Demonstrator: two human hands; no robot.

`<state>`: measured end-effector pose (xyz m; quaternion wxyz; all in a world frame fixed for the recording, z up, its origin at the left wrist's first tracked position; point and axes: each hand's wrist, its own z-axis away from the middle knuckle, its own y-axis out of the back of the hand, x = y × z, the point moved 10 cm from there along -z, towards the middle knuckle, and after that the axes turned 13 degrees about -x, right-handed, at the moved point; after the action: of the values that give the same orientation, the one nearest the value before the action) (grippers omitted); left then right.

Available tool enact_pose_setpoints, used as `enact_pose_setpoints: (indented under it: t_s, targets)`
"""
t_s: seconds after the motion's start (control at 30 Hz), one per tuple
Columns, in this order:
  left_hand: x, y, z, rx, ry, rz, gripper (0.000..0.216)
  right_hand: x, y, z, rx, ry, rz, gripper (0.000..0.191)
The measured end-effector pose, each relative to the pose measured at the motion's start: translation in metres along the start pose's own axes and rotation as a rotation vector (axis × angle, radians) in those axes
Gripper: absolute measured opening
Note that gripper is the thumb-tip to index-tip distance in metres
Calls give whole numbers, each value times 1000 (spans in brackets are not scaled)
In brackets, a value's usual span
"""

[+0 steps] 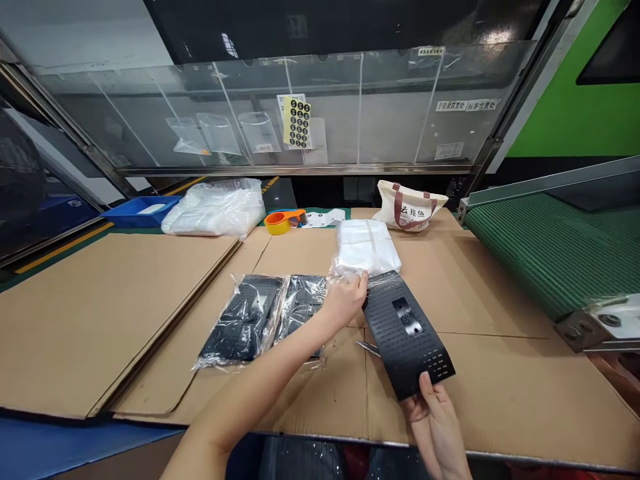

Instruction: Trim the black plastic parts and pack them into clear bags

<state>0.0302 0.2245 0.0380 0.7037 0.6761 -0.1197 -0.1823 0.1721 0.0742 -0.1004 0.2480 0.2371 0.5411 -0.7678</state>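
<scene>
A black perforated panel (405,337) with a metal-edged central cutout lies at a slant on the cardboard. My right hand (435,420) is shut on its lower end. My left hand (345,300) grips its upper end, where a clear plastic bag (375,288) covers the top of the panel. Two black panels sealed in clear bags (243,320) lie to the left of my left forearm. A stack of folded plastic bags (365,247) sits just beyond my left hand.
Brown cardboard sheets (115,320) cover the bench. Farther back are an orange tape dispenser (284,222), a white plastic bundle (215,209), a blue tray (135,212) and a canvas tote bag (407,207). A green conveyor belt (555,250) runs along the right, with a clear acrylic screen (320,113) behind.
</scene>
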Motion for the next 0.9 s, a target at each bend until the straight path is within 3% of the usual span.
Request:
enact_pose_setpoints:
  t_s: [0.2, 0.37, 0.5, 0.67, 0.8, 0.9]
  targets:
    - [-13, 5, 9, 63, 63, 10, 40, -1, 2, -2, 18, 32, -31, 32]
    - [-16, 9, 17, 120, 92, 51, 27, -12, -6, -1, 27, -59, 62, 38]
    - [-3, 4, 21, 134, 19, 39, 22, -9, -13, 2, -52, -146, 196, 37]
    - [19, 5, 30, 184, -101, 3, 27, 1, -15, 6, -36, -81, 84, 39]
    - [41, 11, 41, 256, -206, -29, 28, 22, -36, 7, -217, -186, 144, 32]
    - [55, 17, 51, 330, -272, -43, 30, 21, -33, 4, -161, -126, 83, 31]
